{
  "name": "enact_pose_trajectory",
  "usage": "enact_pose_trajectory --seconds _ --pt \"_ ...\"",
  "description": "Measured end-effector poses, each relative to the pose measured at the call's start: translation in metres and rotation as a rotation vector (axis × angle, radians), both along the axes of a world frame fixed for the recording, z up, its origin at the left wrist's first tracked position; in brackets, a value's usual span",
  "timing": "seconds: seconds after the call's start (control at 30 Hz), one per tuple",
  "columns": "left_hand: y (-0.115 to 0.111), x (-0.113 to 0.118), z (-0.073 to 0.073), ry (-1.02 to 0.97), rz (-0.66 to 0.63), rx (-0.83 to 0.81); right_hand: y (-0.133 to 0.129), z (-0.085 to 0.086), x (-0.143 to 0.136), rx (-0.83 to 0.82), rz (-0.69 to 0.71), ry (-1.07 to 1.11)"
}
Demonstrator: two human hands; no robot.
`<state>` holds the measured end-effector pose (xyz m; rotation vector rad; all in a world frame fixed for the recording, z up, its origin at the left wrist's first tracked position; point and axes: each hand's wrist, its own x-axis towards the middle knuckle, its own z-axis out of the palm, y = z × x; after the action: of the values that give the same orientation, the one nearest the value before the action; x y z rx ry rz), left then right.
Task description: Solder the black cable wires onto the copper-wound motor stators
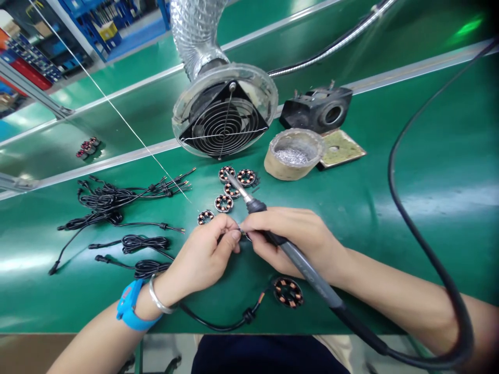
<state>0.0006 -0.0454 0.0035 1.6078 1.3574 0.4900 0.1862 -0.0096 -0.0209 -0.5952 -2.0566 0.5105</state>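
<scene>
My right hand (298, 239) is closed around a soldering iron (312, 275), its metal tip pointing up and left over round stators with copper windings (223, 203). The fingers of my left hand (205, 254) are pinched together and meet my right fingertips. Between the two hands is a small dark piece, mostly hidden, which I cannot make out. Below my hands a single stator (288, 292) lies on the green bench, beside the bare wire ends of a black cable (230, 328). Another stator (205, 217) sits just beyond my left fingers.
Coiled black cables (109, 197) lie at the left. A fume extractor fan (224, 130) hangs over the back. Behind the right hand are a bowl of solder bits (290, 169), a sponge tray (343, 148) and a black iron stand (317, 109). The iron's cord (413, 213) loops along the right.
</scene>
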Motion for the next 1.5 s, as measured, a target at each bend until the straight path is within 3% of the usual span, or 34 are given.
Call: enact_pose_trajectory --seconds 0.2,0.33,0.57,0.8,1.07,1.3,1.5 --pt "0.000 0.000 -0.014 -0.203 0.102 -0.214 -0.001 -0.005 0.000 -0.044 0.021 -0.025" --pt "0.002 0.002 -0.012 -0.265 0.086 -0.332 -0.003 -0.006 -0.001 -0.051 -0.003 -0.002" --pt "0.002 0.001 -0.001 -0.093 0.042 -0.055 -0.005 -0.005 -0.001 -0.108 -0.011 0.011" --pt "0.004 0.003 -0.007 -0.166 0.163 -0.190 -0.002 -0.005 0.004 -0.144 -0.019 -0.015" --pt "0.002 0.005 -0.008 -0.174 0.232 -0.188 0.000 -0.011 0.002 -0.285 0.023 -0.040" --pt "0.001 0.008 -0.009 -0.124 0.272 -0.161 -0.002 -0.011 0.001 -0.201 -0.052 -0.043" --pt "0.000 0.011 -0.009 -0.106 0.280 -0.138 0.000 0.004 0.014 -0.101 -0.104 0.002"
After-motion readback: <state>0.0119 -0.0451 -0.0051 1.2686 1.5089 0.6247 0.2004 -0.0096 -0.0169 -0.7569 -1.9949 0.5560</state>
